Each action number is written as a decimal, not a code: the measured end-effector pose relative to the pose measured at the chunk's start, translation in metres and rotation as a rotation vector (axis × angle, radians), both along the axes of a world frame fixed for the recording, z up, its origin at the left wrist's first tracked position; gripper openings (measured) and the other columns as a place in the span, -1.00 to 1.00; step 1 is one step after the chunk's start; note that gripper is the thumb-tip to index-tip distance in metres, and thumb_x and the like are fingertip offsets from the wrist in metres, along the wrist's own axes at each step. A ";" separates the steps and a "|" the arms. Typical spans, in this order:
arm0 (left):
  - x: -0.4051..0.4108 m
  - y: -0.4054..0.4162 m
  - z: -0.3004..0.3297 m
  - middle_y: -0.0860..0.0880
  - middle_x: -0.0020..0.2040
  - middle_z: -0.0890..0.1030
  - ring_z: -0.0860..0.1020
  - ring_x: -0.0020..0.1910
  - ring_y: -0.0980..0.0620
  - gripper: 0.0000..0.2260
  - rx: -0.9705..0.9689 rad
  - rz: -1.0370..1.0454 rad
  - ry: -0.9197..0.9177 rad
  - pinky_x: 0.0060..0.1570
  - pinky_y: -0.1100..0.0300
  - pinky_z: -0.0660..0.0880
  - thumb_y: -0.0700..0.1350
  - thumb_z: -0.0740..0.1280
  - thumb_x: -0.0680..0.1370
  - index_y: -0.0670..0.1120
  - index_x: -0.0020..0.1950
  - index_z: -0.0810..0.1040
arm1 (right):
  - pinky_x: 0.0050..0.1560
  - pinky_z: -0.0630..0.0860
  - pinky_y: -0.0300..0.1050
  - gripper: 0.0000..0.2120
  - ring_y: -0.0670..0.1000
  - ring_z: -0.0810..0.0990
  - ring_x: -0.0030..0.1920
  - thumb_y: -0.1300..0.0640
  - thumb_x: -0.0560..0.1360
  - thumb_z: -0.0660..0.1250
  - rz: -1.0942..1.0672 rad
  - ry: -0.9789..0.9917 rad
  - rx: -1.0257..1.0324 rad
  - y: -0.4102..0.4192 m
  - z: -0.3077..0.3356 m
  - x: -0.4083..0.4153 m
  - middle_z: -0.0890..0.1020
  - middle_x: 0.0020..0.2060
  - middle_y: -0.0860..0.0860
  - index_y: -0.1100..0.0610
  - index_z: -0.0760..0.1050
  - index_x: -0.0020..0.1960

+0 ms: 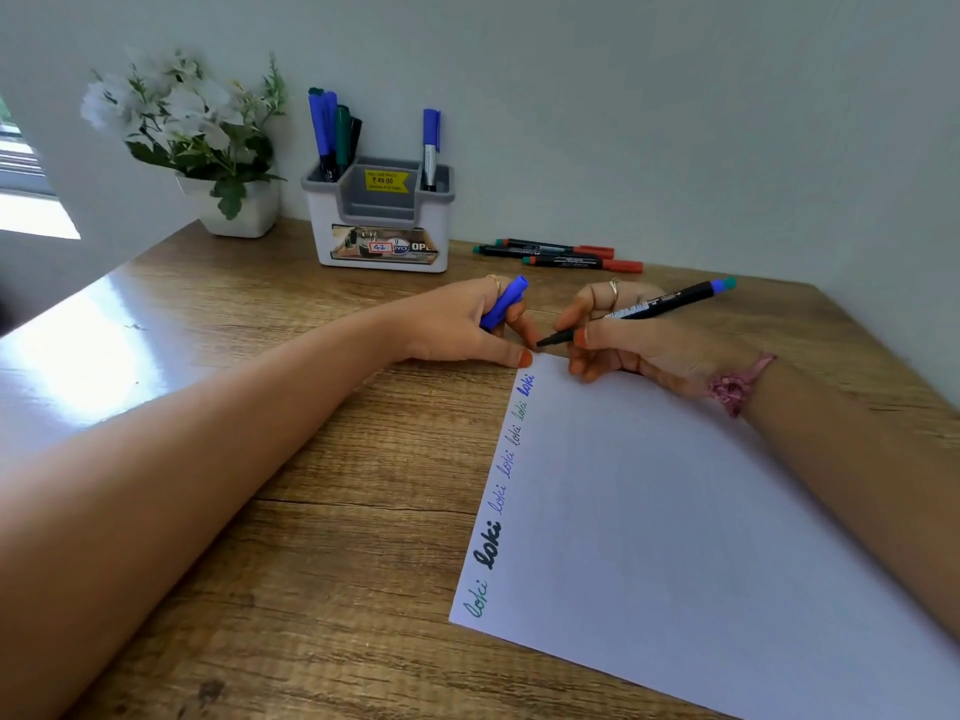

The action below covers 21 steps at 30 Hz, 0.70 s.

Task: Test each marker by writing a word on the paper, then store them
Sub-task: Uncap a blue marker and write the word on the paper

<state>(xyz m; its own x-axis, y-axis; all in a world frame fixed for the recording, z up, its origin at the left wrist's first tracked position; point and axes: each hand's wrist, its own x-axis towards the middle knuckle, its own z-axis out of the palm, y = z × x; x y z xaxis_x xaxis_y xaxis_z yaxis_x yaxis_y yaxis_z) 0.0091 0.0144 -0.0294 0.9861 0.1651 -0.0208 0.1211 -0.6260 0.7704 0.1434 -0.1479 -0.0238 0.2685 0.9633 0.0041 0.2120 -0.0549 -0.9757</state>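
A white sheet of paper (701,537) lies on the wooden desk, with the word "loki" written several times along its left edge. My right hand (639,345) grips an uncapped black-bodied marker (654,306), its tip at the paper's far corner. My left hand (467,324) holds the blue cap (504,304) between curled fingers, and its thumb presses on the paper's corner. Three red-capped markers (561,254) lie on the desk behind my hands. The grey-and-white holder (382,220) at the back has several markers on its left side and one blue marker (431,148) on its right.
A white pot of white flowers (208,142) stands left of the holder against the wall. The wooden desk (322,459) meets the wall at the back and on the right. Bright glare lies on the desk's left part.
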 end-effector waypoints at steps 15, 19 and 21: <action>0.003 0.004 0.000 0.30 -0.32 0.61 0.49 -0.37 0.38 -0.69 -0.033 0.043 0.004 -0.36 0.53 0.37 -0.21 0.43 0.45 -0.03 -0.24 0.27 | -0.57 0.35 -0.28 -0.93 -0.11 0.38 -0.58 0.26 0.30 0.23 -0.149 -0.279 0.145 0.026 -0.014 -0.009 0.46 -0.53 -0.03 0.13 0.37 -0.30; 0.003 0.004 0.001 0.14 -0.18 0.63 0.52 -0.37 0.37 -0.74 -0.058 0.044 0.001 -0.34 0.49 0.38 -0.21 0.43 0.45 -0.07 -0.21 0.33 | -0.54 0.35 -0.29 -0.93 -0.13 0.39 -0.55 0.23 0.30 0.24 -0.136 -0.330 0.136 0.028 -0.015 -0.006 0.48 -0.56 -0.11 0.09 0.37 -0.30; 0.003 0.005 0.002 0.13 -0.18 0.63 0.51 -0.36 0.37 -0.80 -0.056 0.043 0.015 -0.31 0.47 0.38 -0.19 0.44 0.45 -0.12 -0.14 0.40 | -0.53 0.35 -0.26 -0.93 -0.11 0.39 -0.54 0.22 0.30 0.25 -0.109 -0.342 0.123 0.029 -0.016 -0.004 0.47 -0.53 -0.09 0.10 0.38 -0.31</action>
